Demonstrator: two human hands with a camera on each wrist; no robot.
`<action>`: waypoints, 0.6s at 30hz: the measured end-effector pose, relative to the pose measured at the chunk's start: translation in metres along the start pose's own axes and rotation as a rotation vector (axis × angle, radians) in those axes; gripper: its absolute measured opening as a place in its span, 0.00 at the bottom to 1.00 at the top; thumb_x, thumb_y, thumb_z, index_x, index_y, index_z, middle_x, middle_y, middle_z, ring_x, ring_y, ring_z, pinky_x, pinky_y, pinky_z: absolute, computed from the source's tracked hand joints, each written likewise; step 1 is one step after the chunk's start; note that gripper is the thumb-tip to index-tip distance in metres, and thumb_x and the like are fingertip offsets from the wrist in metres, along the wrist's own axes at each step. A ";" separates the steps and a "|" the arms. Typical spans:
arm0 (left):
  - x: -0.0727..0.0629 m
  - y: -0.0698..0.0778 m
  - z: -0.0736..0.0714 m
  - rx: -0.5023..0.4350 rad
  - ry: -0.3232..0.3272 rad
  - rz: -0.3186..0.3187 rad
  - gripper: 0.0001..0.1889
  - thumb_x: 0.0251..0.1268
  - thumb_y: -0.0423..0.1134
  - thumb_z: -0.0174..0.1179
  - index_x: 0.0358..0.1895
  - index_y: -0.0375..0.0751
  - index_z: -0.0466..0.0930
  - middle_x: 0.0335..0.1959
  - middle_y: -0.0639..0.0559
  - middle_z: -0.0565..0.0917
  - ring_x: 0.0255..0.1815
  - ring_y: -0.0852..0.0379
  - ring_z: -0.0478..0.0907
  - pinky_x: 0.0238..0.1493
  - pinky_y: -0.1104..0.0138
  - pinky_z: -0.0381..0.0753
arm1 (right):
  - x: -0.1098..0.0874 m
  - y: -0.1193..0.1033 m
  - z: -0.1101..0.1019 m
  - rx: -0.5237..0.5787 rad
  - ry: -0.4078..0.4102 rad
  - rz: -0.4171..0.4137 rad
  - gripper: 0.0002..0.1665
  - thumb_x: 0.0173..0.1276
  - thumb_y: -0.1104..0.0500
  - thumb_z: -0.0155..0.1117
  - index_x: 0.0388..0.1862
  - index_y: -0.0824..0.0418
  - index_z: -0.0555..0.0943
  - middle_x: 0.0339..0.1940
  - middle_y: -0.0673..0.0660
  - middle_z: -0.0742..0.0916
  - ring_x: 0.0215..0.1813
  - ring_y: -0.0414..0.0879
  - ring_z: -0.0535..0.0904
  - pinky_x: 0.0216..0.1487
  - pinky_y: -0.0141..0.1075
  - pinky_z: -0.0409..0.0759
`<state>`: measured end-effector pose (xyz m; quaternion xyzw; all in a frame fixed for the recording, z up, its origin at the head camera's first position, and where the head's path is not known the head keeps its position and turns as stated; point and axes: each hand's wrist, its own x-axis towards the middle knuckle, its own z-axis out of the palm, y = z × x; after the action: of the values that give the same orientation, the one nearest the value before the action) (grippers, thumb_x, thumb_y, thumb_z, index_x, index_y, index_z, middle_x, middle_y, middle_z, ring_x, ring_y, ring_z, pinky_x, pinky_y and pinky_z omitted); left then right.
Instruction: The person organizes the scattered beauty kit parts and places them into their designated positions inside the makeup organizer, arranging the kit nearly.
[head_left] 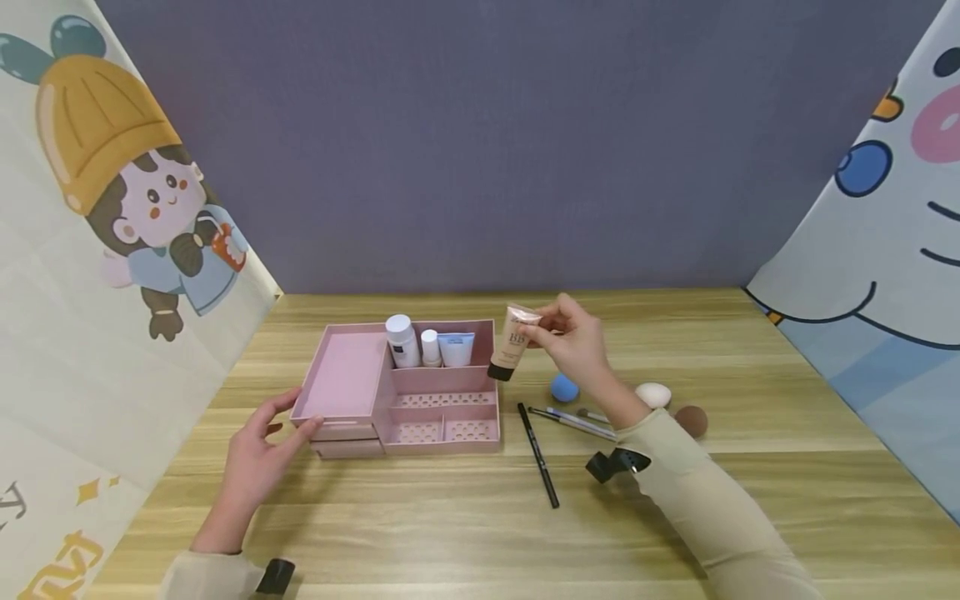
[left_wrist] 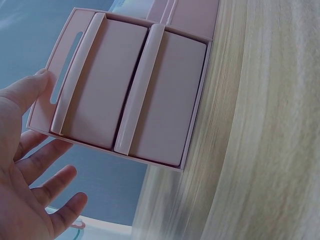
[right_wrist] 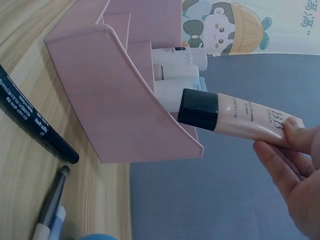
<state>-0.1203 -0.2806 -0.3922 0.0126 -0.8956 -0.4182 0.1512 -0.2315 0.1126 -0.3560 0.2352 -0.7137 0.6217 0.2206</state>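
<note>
My right hand (head_left: pixel 573 337) pinches a beige BB cream tube (head_left: pixel 513 342) near its flat end, black cap down, by the right wall of the pink organizer (head_left: pixel 337 367). In the right wrist view the tube (right_wrist: pixel 245 117) is apart from my curled lower fingers. My left hand (head_left: pixel 258 450) holds the organizer's front left corner, thumb on the front by the slot and fingertips at the side; its other fingers are spread in the left wrist view. In the organizer's back compartment stand a white-capped bottle (head_left: pixel 403 343), a smaller white-capped bottle (head_left: pixel 431 348) and a light blue tube (head_left: pixel 456 350).
Right of the organizer lie a black pen (head_left: pixel 538 457), several slim brushes (head_left: pixel 581 423), a blue sponge (head_left: pixel 564 388), a white egg-shaped sponge (head_left: pixel 653 395) and a brown sponge (head_left: pixel 692 422). Two drawers (left_wrist: pixel 105 85) face the organizer's front left. A grey panel (head_left: pixel 480 150) stands behind the table.
</note>
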 end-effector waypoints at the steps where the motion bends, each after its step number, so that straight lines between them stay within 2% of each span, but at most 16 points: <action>1: 0.000 0.000 0.000 0.001 -0.001 -0.001 0.28 0.67 0.42 0.66 0.65 0.31 0.72 0.63 0.32 0.76 0.63 0.40 0.70 0.56 0.56 0.68 | 0.000 0.001 0.001 0.007 0.008 -0.006 0.14 0.55 0.80 0.70 0.34 0.75 0.74 0.32 0.74 0.86 0.27 0.36 0.83 0.29 0.37 0.86; 10: 0.000 0.001 0.000 0.004 -0.015 0.005 0.28 0.68 0.42 0.66 0.66 0.31 0.71 0.63 0.31 0.75 0.64 0.38 0.69 0.58 0.50 0.67 | 0.003 0.005 0.011 0.018 0.046 -0.067 0.14 0.54 0.80 0.70 0.32 0.75 0.73 0.31 0.74 0.86 0.30 0.35 0.83 0.30 0.39 0.86; 15: 0.001 0.001 0.000 0.010 -0.009 0.005 0.28 0.68 0.41 0.66 0.65 0.31 0.72 0.63 0.32 0.76 0.63 0.40 0.70 0.57 0.54 0.68 | 0.005 0.008 0.016 0.034 0.037 -0.110 0.14 0.54 0.81 0.70 0.31 0.75 0.73 0.30 0.74 0.86 0.31 0.37 0.84 0.31 0.39 0.86; 18: 0.001 0.001 0.000 0.011 -0.009 0.006 0.28 0.67 0.42 0.66 0.65 0.31 0.72 0.63 0.32 0.76 0.63 0.40 0.70 0.56 0.56 0.68 | 0.007 0.012 0.018 0.019 0.028 -0.147 0.13 0.54 0.81 0.70 0.31 0.75 0.73 0.29 0.73 0.86 0.30 0.43 0.86 0.31 0.37 0.86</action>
<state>-0.1211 -0.2803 -0.3914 0.0089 -0.8986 -0.4128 0.1486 -0.2444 0.0956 -0.3636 0.2805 -0.6856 0.6137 0.2734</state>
